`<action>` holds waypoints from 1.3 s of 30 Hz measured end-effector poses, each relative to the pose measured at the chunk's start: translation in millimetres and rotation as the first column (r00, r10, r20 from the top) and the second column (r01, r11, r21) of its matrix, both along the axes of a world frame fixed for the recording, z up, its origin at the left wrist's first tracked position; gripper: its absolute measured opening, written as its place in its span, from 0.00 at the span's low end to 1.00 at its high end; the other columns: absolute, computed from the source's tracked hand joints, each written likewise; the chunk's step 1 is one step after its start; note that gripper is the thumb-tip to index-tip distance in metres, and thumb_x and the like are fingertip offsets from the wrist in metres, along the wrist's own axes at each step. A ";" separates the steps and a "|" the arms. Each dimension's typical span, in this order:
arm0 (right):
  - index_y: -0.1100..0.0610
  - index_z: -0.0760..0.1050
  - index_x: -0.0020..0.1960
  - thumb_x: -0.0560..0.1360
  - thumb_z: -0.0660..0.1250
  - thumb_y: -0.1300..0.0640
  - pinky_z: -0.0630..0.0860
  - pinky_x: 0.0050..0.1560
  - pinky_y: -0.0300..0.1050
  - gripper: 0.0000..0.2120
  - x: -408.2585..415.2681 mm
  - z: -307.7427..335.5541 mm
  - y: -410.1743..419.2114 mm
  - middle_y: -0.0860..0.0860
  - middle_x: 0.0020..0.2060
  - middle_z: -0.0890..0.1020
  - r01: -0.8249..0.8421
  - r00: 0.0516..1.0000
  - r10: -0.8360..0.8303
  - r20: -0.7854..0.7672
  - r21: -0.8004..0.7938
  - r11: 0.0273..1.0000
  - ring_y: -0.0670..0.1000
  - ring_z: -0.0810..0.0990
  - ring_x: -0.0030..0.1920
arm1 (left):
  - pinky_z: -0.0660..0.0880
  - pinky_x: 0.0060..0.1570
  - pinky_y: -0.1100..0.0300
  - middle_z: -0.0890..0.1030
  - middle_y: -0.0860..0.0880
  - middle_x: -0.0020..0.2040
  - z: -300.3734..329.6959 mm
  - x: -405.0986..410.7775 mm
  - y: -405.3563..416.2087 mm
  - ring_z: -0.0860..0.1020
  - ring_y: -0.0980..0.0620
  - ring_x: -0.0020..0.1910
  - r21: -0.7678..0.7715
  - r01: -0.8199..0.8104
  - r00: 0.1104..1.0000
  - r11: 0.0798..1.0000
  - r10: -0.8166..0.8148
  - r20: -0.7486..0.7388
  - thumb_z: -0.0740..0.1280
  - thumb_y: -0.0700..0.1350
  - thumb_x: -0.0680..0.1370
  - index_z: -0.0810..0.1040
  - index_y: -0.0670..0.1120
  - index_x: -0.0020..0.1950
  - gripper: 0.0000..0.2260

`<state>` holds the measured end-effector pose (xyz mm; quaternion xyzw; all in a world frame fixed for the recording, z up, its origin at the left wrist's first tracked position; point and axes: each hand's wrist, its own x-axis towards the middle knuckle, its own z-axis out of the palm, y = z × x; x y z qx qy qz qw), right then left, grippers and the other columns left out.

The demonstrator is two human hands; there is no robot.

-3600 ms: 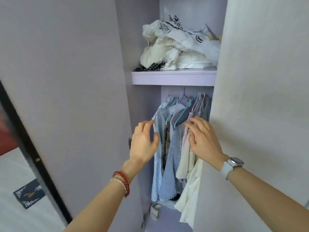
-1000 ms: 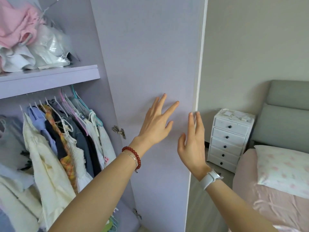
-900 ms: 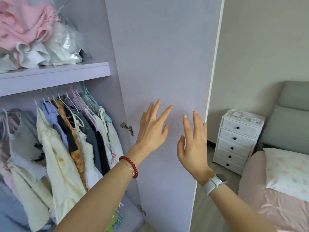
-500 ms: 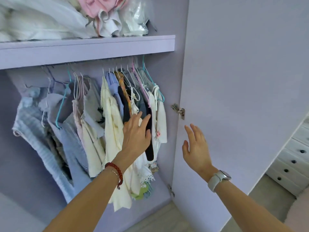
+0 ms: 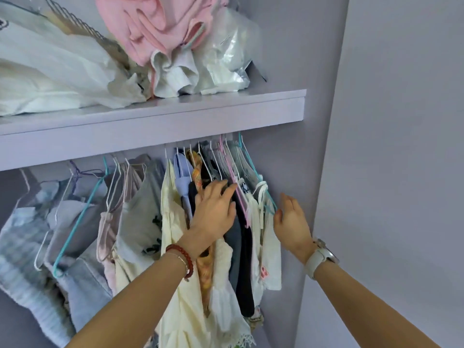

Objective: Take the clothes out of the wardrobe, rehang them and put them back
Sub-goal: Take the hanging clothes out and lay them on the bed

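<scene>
Clothes [image 5: 175, 237] hang packed on hangers just below the shelf [image 5: 155, 124]. Left hand [image 5: 213, 214] presses flat among them, fingers straight, grasping nothing; right hand [image 5: 292, 222] hovers released beside them. Pulling one hanger may snag neighbours and drag garments off.

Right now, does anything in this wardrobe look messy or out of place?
Yes. The clothes on the shelf are heaped unfolded, the pink garment slumped on top. Below, a blue hanger hangs steeply tilted, its garment slipping.
</scene>
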<state>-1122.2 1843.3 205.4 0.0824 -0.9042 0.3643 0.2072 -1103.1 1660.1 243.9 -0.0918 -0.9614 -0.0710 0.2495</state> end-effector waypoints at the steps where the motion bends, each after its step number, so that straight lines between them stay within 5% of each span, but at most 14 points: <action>1: 0.66 0.61 0.69 0.77 0.55 0.64 0.64 0.64 0.50 0.20 -15.1 -0.8 -2.6 0.62 0.64 0.69 0.012 0.999 -0.011 0.041 -0.009 1.000 0.61 0.68 0.64 | 0.56 0.64 0.52 0.62 0.49 0.72 0.9 -13.7 1.8 0.56 0.50 0.72 -0.022 0.006 1.000 1.000 -0.006 0.003 0.56 0.47 0.79 0.61 0.50 0.73 0.21; 5: 0.60 0.65 0.67 0.78 0.53 0.62 0.71 0.51 0.50 0.18 -46.5 -10.8 -18.7 0.60 0.59 0.73 -0.053 0.991 0.038 0.126 0.120 0.991 0.62 0.75 0.55 | 0.53 0.67 0.51 0.60 0.51 0.74 2.4 -55.0 4.3 0.52 0.52 0.74 -0.110 0.041 0.999 0.993 -0.037 0.037 0.54 0.49 0.80 0.60 0.52 0.74 0.21; 12: 0.57 0.70 0.66 0.78 0.58 0.58 0.75 0.45 0.46 0.17 -48.5 -30.2 -31.6 0.54 0.47 0.75 -0.286 0.955 0.292 -0.045 0.116 0.951 0.53 0.74 0.50 | 0.39 0.70 0.39 0.46 0.56 0.77 -7.2 -99.4 3.3 0.38 0.51 0.75 -0.228 0.157 0.967 0.961 -0.102 0.235 0.51 0.55 0.80 0.61 0.57 0.72 0.20; 17: 0.60 0.74 0.60 0.77 0.60 0.60 0.67 0.53 0.40 0.13 -63.8 -30.7 -11.8 0.55 0.53 0.76 -0.028 0.997 0.023 -0.075 -0.064 0.998 0.55 0.75 0.55 | 0.41 0.70 0.41 0.55 0.57 0.76 -17.0 -103.0 0.0 0.45 0.53 0.75 -0.196 0.110 0.982 0.974 -0.076 0.172 0.53 0.56 0.79 0.69 0.56 0.67 0.18; 22: 0.61 0.68 0.65 0.78 0.60 0.50 0.69 0.57 0.48 0.21 -81.8 -27.7 -30.1 0.57 0.59 0.72 -0.054 0.988 0.047 0.150 0.045 0.998 0.58 0.73 0.58 | 0.41 0.71 0.43 0.59 0.56 0.75 -26.5 -92.1 -20.7 0.49 0.53 0.75 -0.180 0.114 0.993 0.977 -0.105 0.060 0.54 0.55 0.79 0.70 0.54 0.68 0.19; 28: 0.60 0.65 0.65 0.80 0.52 0.54 0.71 0.53 0.54 0.16 -100.8 -13.2 -48.7 0.59 0.61 0.72 0.058 0.986 -0.078 0.146 0.134 0.989 0.63 0.74 0.56 | 0.48 0.71 0.43 0.65 0.52 0.73 -29.9 -86.3 -38.6 0.55 0.51 0.75 -0.169 0.164 0.986 0.972 -0.168 -0.010 0.57 0.52 0.79 0.73 0.50 0.67 0.18; 32: 0.59 0.63 0.64 0.80 0.50 0.51 0.71 0.47 0.53 0.17 -117.3 -1.0 -52.8 0.62 0.52 0.79 0.108 0.983 -0.145 0.116 0.278 0.955 0.66 0.77 0.51 | 0.46 0.71 0.44 0.62 0.53 0.74 -33.8 -87.0 -44.5 0.51 0.52 0.75 -0.201 0.136 0.990 0.970 -0.138 0.007 0.52 0.52 0.80 0.69 0.50 0.69 0.19; 39: 0.64 0.68 0.55 0.81 0.48 0.52 0.63 0.38 0.49 0.17 -126.3 11.1 -56.4 0.63 0.44 0.80 0.247 0.969 -0.242 -0.054 0.168 0.954 0.67 0.78 0.45 | 0.52 0.71 0.42 0.65 0.51 0.73 -37.1 -89.8 -41.8 0.55 0.50 0.75 -0.169 0.147 0.987 0.975 -0.155 -0.032 0.54 0.50 0.80 0.73 0.48 0.67 0.18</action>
